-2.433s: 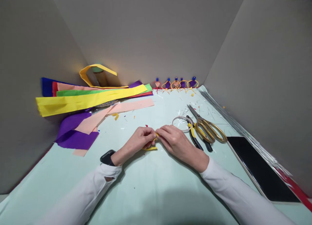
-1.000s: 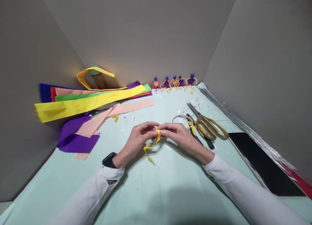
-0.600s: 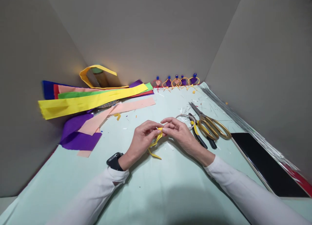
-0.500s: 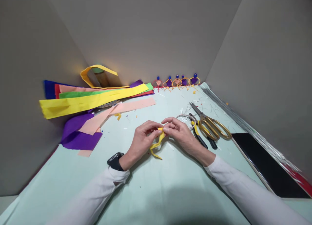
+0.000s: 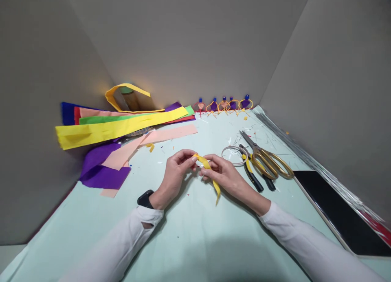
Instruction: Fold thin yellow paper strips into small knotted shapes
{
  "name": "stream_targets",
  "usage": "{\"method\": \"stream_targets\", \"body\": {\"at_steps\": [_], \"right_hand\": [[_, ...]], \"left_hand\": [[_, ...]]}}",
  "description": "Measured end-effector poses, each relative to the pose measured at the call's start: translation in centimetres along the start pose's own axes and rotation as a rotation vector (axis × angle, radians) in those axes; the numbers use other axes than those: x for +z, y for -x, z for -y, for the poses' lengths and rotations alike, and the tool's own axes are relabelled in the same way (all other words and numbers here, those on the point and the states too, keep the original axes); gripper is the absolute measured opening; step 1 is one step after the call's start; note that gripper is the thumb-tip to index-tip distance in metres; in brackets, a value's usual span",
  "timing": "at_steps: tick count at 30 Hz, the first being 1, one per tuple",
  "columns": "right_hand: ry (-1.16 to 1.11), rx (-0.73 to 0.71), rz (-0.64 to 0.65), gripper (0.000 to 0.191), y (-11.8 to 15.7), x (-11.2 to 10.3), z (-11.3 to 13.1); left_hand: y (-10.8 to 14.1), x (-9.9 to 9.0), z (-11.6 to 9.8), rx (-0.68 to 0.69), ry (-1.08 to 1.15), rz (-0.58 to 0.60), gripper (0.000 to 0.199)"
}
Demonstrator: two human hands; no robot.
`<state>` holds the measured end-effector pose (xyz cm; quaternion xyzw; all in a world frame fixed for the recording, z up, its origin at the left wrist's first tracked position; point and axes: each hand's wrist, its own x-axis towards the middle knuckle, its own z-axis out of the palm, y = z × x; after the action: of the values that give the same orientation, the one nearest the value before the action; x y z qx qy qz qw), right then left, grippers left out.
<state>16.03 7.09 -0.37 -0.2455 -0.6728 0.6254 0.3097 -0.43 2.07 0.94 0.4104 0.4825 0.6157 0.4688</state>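
Observation:
Above the middle of the table, my left hand pinches one end of a narrow yellow paper strip between thumb and fingertips. A small orange-yellow folded bit shows at that pinch. From there the strip slants down to the right, passes through the fingers of my right hand and hangs below them with a pointed tail. My right thumb and fingers are bent around the strip's middle, which they partly cover. To the right of this hand lie a wire ring, black-and-yellow pliers and gold-handled scissors.
Coloured paper strips and a purple sheet lie at the left. Several small wire-and-paper figures line the back wall. A black-screened tablet and a bundle of thin wires lie along the right. Scraps dot the tablecloth.
My hands have moved slightly apart. The yellow strip's loose part has swung from hanging at lower left to slanting down right through my right fingers.

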Motion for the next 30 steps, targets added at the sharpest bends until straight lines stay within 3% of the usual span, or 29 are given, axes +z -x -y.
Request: {"method": "stream_targets", "body": {"at_steps": [2,12,30], "right_hand": [[0.068,0.006,-0.009,0.019,0.1,-0.1,0.3],[0.259,0.013,-0.078,0.037,0.5,-0.1,1.3],[0.374,-0.016,-0.15,0.027,0.4,0.1,1.3]], "left_hand": [[-0.1,-0.1,0.0,-0.029,0.049,-0.019,0.017],[-0.3,-0.2,-0.1,-0.131,0.216,-0.031,0.02],[-0.6,-0.5,0.2,-0.152,0.218,-0.006,0.023]]}}
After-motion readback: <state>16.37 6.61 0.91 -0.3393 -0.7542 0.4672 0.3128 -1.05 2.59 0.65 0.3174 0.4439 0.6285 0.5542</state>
